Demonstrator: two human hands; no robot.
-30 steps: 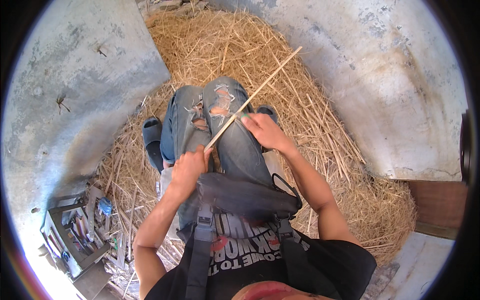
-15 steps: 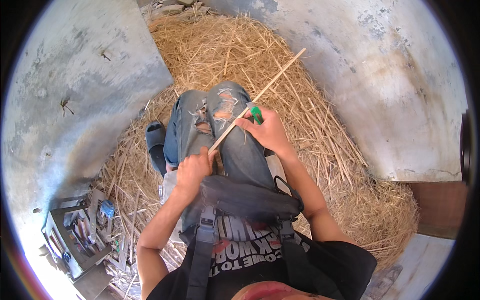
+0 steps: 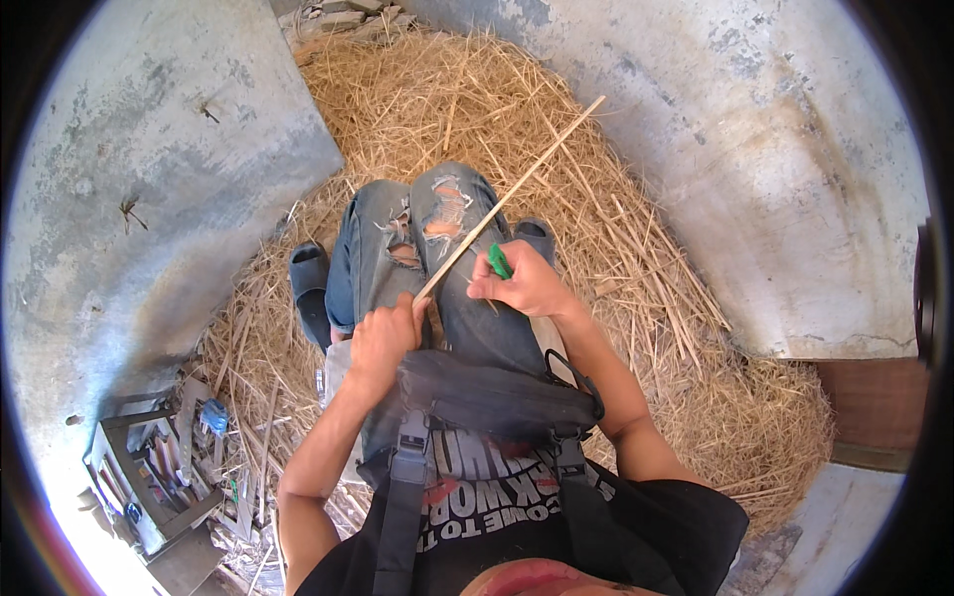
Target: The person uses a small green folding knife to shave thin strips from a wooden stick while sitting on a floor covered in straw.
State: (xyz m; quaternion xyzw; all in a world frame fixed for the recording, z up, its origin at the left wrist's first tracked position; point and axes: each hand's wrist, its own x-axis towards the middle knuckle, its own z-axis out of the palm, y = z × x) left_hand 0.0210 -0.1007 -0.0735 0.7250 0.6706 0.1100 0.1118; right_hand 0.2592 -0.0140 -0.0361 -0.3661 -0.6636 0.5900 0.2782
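A thin pale strip, likely bamboo or wood, slants from my lap up to the far right over the straw. My left hand is closed around its near end, above my thigh. In my right hand is a green-handled utility knife; the fingers are wrapped round it, and its blade cannot be made out. That hand is just to the right of the strip, over my right knee, apart from it. A fine shaving shows by the right fingers. My knees in torn jeans lie beneath both hands.
Shavings and straw-like strips cover the floor around me. Pale worn walls stand left and right. A wooden box of odds and ends is at lower left. A black bag sits at my waist; dark slippers are on my feet.
My right hand has come off the strip and drawn back toward me with the utility knife, its grip turned inward. My left hand and the strip have stayed nearly still.
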